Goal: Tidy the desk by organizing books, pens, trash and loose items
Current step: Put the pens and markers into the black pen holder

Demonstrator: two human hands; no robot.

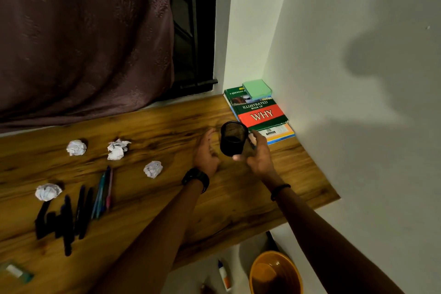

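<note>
Held in the right hand [259, 151]: a black mesh pen cup [233, 138], tilted with its open mouth toward the camera, thumb against its lower side and fingers wrapped behind, raised just above the wooden desk [167, 131]. Loosely open and holding nothing, the left hand [205, 151], fingers curled, just beside the cup on its left without clearly touching it; a dark watch [196, 178] on that wrist, a dark band [279, 191] on the other. Stacked in the far right corner against the wall, right behind the cup: books [260, 112], the top cover green and red, with a green pad of sticky notes [257, 89] on top. Scattered across the left half of the desk, well apart from the hands: four crumpled paper balls [152, 169]. Laid near the front left edge: a cluster of dark markers [64, 218] and, just beside them, a few coloured pens [103, 192]. Blurred at the lower left corner, a small greenish item, not identifiable. Below the desk, on the floor: an orange bin [275, 272] and a small glue bottle [224, 275] close to it.
</note>
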